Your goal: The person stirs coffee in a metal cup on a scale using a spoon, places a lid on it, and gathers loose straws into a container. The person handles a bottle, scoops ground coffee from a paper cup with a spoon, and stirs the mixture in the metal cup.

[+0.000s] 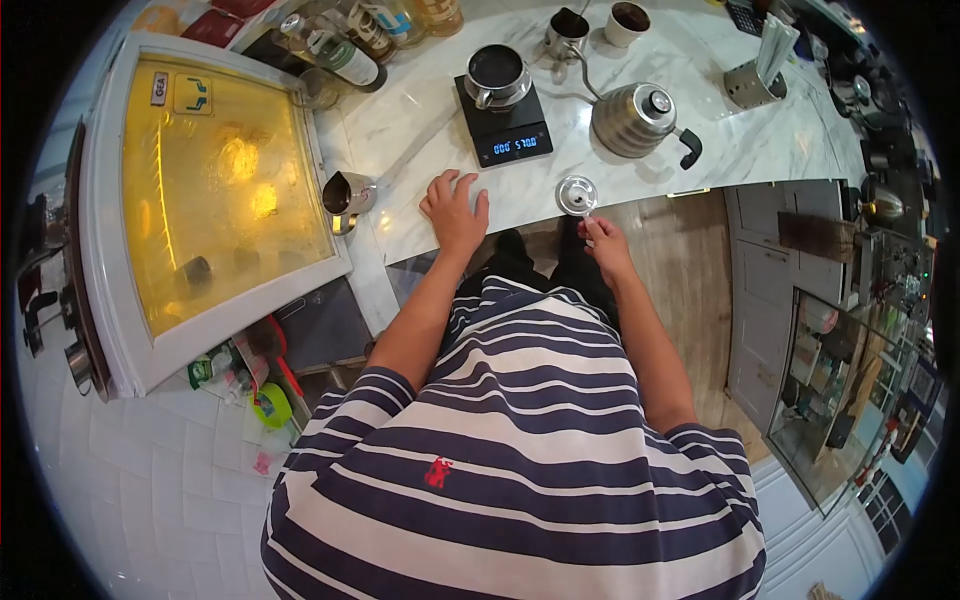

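My right hand pinches the edge of a small round lid-like piece, silvery or clear with a dark spot at its middle, over the counter's front edge. Palm down, my left hand lies on the marble counter with its fingers apart, holding nothing. Ahead of it stands a black digital scale with a lit blue display. On the scale sits a glass vessel with a handle and dark contents. A steel gooseneck kettle is on the counter beyond my right hand, its black handle pointing right.
A small steel pitcher stands left of my left hand, beside a yellow-lit glass-topped freezer. Bottles line the back left. At the back are a metal pitcher and a cup; a metal holder stands right.
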`<act>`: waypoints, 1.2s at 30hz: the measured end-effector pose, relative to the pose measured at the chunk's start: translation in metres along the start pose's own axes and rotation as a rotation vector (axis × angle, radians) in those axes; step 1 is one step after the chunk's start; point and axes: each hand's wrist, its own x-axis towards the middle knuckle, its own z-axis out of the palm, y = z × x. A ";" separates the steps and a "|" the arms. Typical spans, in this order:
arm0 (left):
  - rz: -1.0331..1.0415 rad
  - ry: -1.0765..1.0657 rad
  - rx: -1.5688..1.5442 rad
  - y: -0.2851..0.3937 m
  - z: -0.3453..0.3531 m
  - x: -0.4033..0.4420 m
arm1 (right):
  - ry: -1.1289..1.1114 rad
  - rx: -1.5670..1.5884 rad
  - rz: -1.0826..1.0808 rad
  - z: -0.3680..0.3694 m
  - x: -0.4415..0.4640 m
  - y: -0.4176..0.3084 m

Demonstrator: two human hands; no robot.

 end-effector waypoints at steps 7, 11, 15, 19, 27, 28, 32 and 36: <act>0.027 0.005 0.055 0.002 0.000 -0.001 | 0.009 0.109 -0.115 -0.011 -0.017 -0.009; 0.032 0.024 0.065 0.004 -0.001 0.000 | -0.004 0.089 -0.264 0.002 -0.039 -0.070; 0.024 0.021 0.063 0.003 0.000 -0.001 | -0.051 0.012 -0.429 0.031 -0.037 -0.144; 0.011 0.023 0.056 0.003 -0.001 -0.001 | -0.078 -0.054 -0.535 0.068 -0.016 -0.199; -0.041 0.011 -0.006 0.004 -0.005 -0.006 | -0.153 -0.102 -0.415 0.104 0.027 -0.218; -0.056 0.019 -0.026 0.002 -0.004 -0.011 | -0.160 -0.112 -0.403 0.106 0.027 -0.219; -0.102 0.067 -0.048 0.007 -0.009 -0.031 | -0.191 -0.167 -0.369 0.109 0.034 -0.225; -0.120 0.090 -0.058 0.005 -0.013 -0.041 | -0.203 -0.214 -0.375 0.106 0.036 -0.228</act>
